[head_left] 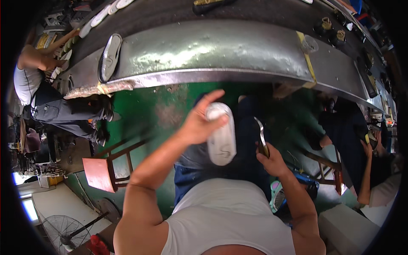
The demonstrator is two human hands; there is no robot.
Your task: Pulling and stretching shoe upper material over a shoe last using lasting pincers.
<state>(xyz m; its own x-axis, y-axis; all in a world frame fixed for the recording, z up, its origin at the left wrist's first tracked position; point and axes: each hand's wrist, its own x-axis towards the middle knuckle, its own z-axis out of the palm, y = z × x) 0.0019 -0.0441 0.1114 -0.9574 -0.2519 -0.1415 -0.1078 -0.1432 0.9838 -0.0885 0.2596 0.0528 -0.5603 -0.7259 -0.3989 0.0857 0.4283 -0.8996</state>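
Above my lap, my left hand grips one end of a white, shoe-shaped piece, perhaps a shoe on its last. My thumb lies across its face and one finger sticks out past its far end. A dark curved mark shows at its near end. To the right, my right hand is closed around the dark handle of a hand tool with a curved, shiny metal head pointing away from me. The tool and the white piece are apart.
Ahead stands a metal-topped bench, with a white-soled dark shoe at its left. Dark shoes sit at the far right. One person works at left, another at right. A wooden stool and a fan stand left.
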